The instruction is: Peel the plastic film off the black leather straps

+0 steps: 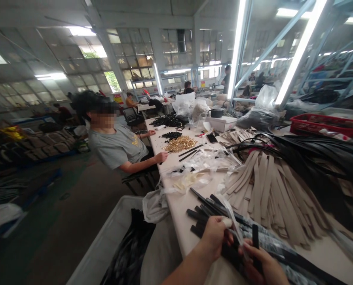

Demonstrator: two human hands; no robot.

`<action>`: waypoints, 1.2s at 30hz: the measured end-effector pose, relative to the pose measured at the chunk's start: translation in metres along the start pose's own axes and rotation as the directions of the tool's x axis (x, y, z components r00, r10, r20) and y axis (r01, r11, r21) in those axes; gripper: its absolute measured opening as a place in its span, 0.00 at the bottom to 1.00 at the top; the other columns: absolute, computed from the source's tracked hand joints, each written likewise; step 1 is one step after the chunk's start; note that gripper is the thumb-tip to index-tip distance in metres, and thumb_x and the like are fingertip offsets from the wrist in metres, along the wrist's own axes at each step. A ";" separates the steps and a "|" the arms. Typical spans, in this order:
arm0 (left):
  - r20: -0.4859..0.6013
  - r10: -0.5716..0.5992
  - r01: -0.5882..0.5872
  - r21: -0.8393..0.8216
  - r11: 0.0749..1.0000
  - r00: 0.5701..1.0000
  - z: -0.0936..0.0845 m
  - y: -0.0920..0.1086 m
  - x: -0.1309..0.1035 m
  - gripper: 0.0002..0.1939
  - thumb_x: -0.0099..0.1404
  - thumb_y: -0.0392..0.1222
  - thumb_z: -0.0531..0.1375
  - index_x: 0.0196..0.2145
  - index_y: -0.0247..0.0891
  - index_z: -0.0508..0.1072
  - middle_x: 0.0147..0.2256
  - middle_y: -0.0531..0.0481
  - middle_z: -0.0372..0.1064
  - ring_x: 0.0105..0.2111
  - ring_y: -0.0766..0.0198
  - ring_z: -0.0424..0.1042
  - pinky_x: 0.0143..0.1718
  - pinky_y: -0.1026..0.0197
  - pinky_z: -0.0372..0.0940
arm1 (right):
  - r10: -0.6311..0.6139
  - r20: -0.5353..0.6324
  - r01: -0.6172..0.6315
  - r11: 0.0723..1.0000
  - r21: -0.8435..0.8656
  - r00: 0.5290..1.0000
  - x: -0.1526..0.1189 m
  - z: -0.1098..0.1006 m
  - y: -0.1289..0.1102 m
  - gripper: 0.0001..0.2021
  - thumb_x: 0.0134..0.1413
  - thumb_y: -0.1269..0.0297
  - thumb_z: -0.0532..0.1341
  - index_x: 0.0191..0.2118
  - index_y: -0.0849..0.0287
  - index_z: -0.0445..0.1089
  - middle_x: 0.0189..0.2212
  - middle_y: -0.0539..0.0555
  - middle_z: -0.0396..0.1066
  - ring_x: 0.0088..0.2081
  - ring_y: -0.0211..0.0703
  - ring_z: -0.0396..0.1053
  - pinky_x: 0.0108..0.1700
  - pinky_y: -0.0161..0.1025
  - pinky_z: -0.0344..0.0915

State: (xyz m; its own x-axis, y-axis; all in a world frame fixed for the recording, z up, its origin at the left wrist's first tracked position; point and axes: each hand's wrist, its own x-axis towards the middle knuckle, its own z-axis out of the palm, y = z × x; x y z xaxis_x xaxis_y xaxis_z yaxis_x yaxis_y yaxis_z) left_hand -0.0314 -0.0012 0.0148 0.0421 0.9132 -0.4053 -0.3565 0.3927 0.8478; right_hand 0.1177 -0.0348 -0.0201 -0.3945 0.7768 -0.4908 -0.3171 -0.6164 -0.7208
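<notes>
At the near edge of the table, my left hand (213,237) is closed, with a white wrapping on one finger. Its fingertips pinch a narrow clear plastic sleeve (234,219). Close by on the right, my right hand (264,263) is closed on a black strap (255,237) whose end sticks up past the thumb. The fingers of that hand also touch the lower part of the plastic sleeve. Beneath and behind both hands lies a bundle of black straps (198,215), partly hidden by them. Some of it is in clear wrapping.
Beige straps (265,190) fan out at right beside long black straps (307,150). Farther along are loose plastic bags (206,160), gold-coloured parts (181,144) and a phone (212,138). A co-worker (120,142) sits at the left edge. A white bin (105,245) stands below.
</notes>
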 end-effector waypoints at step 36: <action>0.103 0.103 -0.108 0.040 0.993 0.989 -0.003 -0.019 -0.023 0.09 0.54 0.43 0.61 0.24 0.36 0.67 0.16 0.58 0.60 0.14 0.73 0.56 0.17 0.68 0.51 | -0.156 -0.230 0.153 0.988 -0.032 0.961 -0.045 0.047 0.013 0.19 0.45 0.48 0.67 0.29 0.60 0.66 0.17 0.44 0.62 0.12 0.25 0.44 0.15 0.30 0.39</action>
State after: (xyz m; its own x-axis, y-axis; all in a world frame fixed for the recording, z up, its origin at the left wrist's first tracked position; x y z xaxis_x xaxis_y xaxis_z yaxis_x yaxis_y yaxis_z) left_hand -0.0283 -0.0304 0.0069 0.1012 0.9551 -0.2784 -0.3217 0.2962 0.8993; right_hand 0.0905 -0.0833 0.0160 -0.1311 0.8719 -0.4719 -0.3461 -0.4863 -0.8023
